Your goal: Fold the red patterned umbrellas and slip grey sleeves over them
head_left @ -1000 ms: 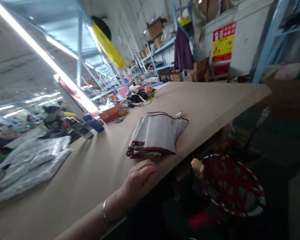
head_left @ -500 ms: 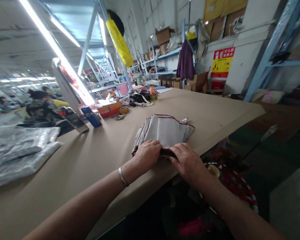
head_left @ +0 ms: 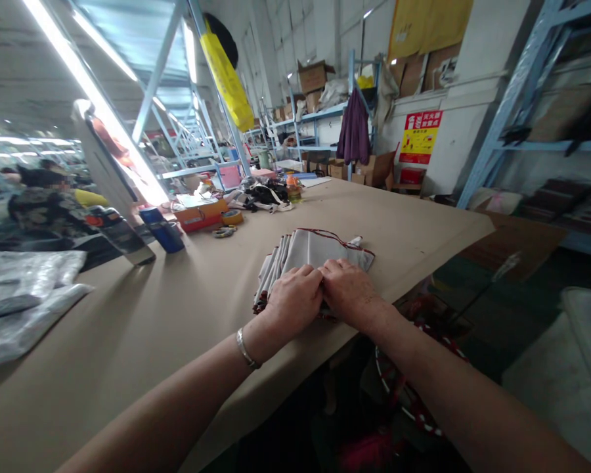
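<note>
A pile of light grey fabric pieces with dark red edging (head_left: 308,248) lies near the front edge of the brown-covered table (head_left: 177,328). On its near edge, my left hand (head_left: 295,299), with a silver bracelet at the wrist, has its fingers closed on the fabric. Touching it at the fingertips, my right hand (head_left: 349,292) is also closed on the near edge of the fabric. The fingertips of both hands are partly hidden, and so is the stretch of edging beneath them.
Clear plastic wrapping (head_left: 24,295) lies at the left. Further back are a dark bottle (head_left: 121,235), a blue can (head_left: 161,230), scissors (head_left: 224,231), yellow tape (head_left: 232,217) and an orange-red box (head_left: 199,214). Below the right edge sits a red patterned round item (head_left: 398,387).
My right hand has moved left, up against my left hand, covering the dark edging that showed between them. The whole view has shifted slightly.
</note>
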A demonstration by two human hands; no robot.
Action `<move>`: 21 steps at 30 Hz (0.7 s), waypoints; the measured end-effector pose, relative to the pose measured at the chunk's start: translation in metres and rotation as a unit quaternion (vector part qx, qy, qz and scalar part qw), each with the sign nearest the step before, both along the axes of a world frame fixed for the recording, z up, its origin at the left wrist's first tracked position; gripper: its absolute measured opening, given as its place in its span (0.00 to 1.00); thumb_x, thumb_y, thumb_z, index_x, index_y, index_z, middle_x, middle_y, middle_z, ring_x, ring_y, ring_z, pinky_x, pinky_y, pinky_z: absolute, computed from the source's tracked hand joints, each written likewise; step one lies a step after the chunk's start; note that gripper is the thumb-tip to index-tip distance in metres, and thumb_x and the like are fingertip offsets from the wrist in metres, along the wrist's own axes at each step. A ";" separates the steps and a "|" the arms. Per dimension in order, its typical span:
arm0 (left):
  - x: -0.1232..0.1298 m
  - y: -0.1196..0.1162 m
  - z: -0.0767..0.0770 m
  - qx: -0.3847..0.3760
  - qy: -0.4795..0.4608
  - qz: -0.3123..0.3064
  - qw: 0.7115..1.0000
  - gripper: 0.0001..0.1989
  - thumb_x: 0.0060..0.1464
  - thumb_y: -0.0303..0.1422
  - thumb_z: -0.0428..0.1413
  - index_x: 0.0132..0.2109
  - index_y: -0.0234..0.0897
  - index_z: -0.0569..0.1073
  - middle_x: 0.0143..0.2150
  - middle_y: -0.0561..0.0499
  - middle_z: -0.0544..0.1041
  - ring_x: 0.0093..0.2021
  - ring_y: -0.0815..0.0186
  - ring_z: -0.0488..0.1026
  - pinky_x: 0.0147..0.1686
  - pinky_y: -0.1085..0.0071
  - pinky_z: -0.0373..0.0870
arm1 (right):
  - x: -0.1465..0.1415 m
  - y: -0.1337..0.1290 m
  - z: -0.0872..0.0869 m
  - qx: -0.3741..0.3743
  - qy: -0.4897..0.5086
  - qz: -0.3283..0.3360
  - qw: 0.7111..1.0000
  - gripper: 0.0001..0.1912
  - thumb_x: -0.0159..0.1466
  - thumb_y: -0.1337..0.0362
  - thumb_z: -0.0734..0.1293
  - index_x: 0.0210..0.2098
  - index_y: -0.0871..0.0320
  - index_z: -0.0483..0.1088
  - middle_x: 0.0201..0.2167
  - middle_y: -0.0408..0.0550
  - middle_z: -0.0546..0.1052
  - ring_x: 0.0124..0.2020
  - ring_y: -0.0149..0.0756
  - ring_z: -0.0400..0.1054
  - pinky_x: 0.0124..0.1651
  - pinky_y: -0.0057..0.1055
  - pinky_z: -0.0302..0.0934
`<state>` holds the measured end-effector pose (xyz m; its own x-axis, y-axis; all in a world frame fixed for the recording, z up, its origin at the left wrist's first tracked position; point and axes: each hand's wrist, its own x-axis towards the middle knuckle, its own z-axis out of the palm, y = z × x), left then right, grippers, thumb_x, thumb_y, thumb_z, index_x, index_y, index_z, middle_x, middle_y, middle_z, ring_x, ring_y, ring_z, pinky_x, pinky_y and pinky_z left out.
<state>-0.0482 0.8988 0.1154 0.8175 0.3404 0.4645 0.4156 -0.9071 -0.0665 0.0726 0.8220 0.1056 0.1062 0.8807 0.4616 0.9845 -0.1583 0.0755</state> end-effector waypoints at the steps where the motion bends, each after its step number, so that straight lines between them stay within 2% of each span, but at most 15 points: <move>1: 0.000 -0.002 0.001 0.007 0.002 -0.001 1.000 0.07 0.55 0.28 0.47 0.33 0.36 0.70 0.33 0.49 0.71 0.36 0.63 0.69 0.35 0.68 0.64 | 0.005 -0.003 0.001 -0.002 -0.004 -0.010 1.000 0.10 0.65 0.67 0.56 0.39 0.60 0.68 0.40 0.55 0.72 0.43 0.43 0.65 0.40 0.34 0.58; 5: -0.005 -0.006 0.003 0.021 -0.003 0.006 1.000 0.07 0.54 0.27 0.47 0.33 0.36 0.69 0.34 0.48 0.71 0.37 0.62 0.70 0.37 0.67 0.65 | 0.037 -0.023 0.007 -0.009 0.011 -0.104 0.994 0.14 0.64 0.73 0.54 0.40 0.60 0.70 0.40 0.55 0.74 0.40 0.42 0.69 0.38 0.34 0.59; 8: -0.006 -0.007 0.000 -0.005 -0.014 0.027 1.000 0.06 0.54 0.28 0.48 0.34 0.36 0.70 0.36 0.48 0.72 0.37 0.62 0.70 0.37 0.67 0.66 | 0.051 -0.046 0.013 -0.004 0.051 -0.170 0.984 0.16 0.62 0.71 0.56 0.47 0.58 0.68 0.34 0.54 0.77 0.35 0.43 0.72 0.36 0.35 0.59; 10: -0.002 -0.008 -0.005 -0.064 -0.040 0.020 0.997 0.06 0.53 0.27 0.48 0.33 0.37 0.69 0.33 0.49 0.71 0.35 0.63 0.70 0.36 0.67 0.67 | 0.045 -0.065 0.014 0.029 0.073 -0.162 0.984 0.19 0.61 0.70 0.58 0.52 0.57 0.65 0.36 0.53 0.78 0.37 0.44 0.72 0.38 0.35 0.60; 11: 0.000 -0.010 -0.007 -0.119 -0.076 0.005 0.990 0.05 0.52 0.27 0.48 0.32 0.37 0.69 0.31 0.51 0.70 0.33 0.64 0.70 0.35 0.68 0.67 | 0.037 -0.074 0.014 0.046 0.081 -0.145 0.985 0.21 0.60 0.70 0.59 0.53 0.58 0.64 0.38 0.52 0.78 0.39 0.44 0.72 0.39 0.34 0.60; 12: 0.003 -0.014 -0.008 -0.197 -0.133 -0.015 0.971 0.05 0.51 0.26 0.48 0.32 0.37 0.68 0.28 0.52 0.69 0.30 0.66 0.69 0.34 0.69 0.67 | 0.028 -0.084 0.011 0.056 0.088 -0.126 0.986 0.20 0.60 0.70 0.59 0.52 0.58 0.64 0.40 0.52 0.77 0.40 0.43 0.72 0.39 0.33 0.60; 13: 0.005 -0.021 -0.009 -0.296 -0.205 -0.041 0.932 0.05 0.50 0.26 0.48 0.32 0.37 0.68 0.26 0.54 0.69 0.28 0.67 0.69 0.32 0.70 0.68 | 0.019 -0.093 0.007 0.054 0.096 -0.110 0.988 0.19 0.60 0.70 0.59 0.51 0.58 0.64 0.40 0.52 0.77 0.40 0.43 0.72 0.39 0.33 0.60; 14: 0.007 -0.029 -0.008 -0.404 -0.279 -0.073 0.868 0.04 0.50 0.27 0.49 0.33 0.38 0.67 0.26 0.55 0.68 0.27 0.68 0.69 0.29 0.71 0.69 | 0.009 -0.102 0.001 0.042 0.102 -0.103 0.989 0.16 0.61 0.70 0.58 0.48 0.59 0.66 0.38 0.52 0.77 0.38 0.42 0.72 0.38 0.33 0.60; 16: 0.007 -0.049 -0.006 -0.593 -0.384 -0.136 0.695 0.05 0.50 0.30 0.52 0.36 0.38 0.65 0.26 0.56 0.69 0.25 0.70 0.70 0.25 0.73 0.70 | -0.005 -0.118 -0.016 0.007 0.122 -0.108 0.987 0.11 0.63 0.70 0.57 0.41 0.59 0.68 0.32 0.51 0.76 0.34 0.42 0.71 0.35 0.32 0.59; 17: 0.006 -0.060 -0.006 -0.658 -0.402 -0.161 0.616 0.07 0.49 0.31 0.55 0.37 0.38 0.65 0.28 0.57 0.70 0.25 0.70 0.70 0.24 0.74 0.71 | -0.009 -0.124 -0.027 -0.002 0.147 -0.111 0.983 0.11 0.63 0.70 0.56 0.38 0.59 0.69 0.30 0.51 0.76 0.32 0.41 0.71 0.34 0.32 0.59; 18: 0.004 -0.070 -0.008 -0.706 -0.401 -0.178 0.556 0.10 0.47 0.32 0.58 0.37 0.38 0.65 0.28 0.56 0.71 0.26 0.70 0.71 0.24 0.74 0.72 | -0.011 -0.130 -0.038 -0.001 0.188 -0.106 0.976 0.10 0.63 0.70 0.56 0.37 0.59 0.69 0.29 0.50 0.76 0.32 0.40 0.70 0.34 0.32 0.59; 19: 0.002 -0.079 -0.013 -0.740 -0.388 -0.182 0.518 0.12 0.46 0.32 0.60 0.37 0.37 0.65 0.29 0.56 0.71 0.26 0.71 0.71 0.24 0.74 0.73 | -0.011 -0.136 -0.049 0.017 0.250 -0.093 0.964 0.10 0.62 0.70 0.57 0.36 0.58 0.70 0.30 0.50 0.75 0.32 0.40 0.70 0.35 0.32 0.59; 20: 0.000 -0.088 -0.020 -0.762 -0.372 -0.176 0.500 0.13 0.46 0.33 0.61 0.36 0.37 0.66 0.28 0.56 0.72 0.26 0.71 0.71 0.24 0.75 0.73 | -0.009 -0.140 -0.060 0.052 0.334 -0.074 0.938 0.10 0.61 0.69 0.58 0.36 0.58 0.71 0.30 0.48 0.76 0.33 0.39 0.70 0.36 0.32 0.60; 21: -0.001 -0.095 -0.030 -0.775 -0.354 -0.161 0.499 0.13 0.45 0.34 0.62 0.36 0.36 0.67 0.28 0.56 0.72 0.25 0.72 0.70 0.23 0.76 0.72 | -0.007 -0.145 -0.069 0.102 0.437 -0.052 0.892 0.09 0.60 0.68 0.60 0.36 0.57 0.71 0.31 0.47 0.76 0.34 0.38 0.70 0.38 0.32 0.61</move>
<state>-0.0495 0.8034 0.0853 0.7635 0.6431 0.0591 -0.3463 0.3304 0.8780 0.0654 0.6774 0.0367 0.5811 0.7519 0.3114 0.6318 -0.1756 -0.7549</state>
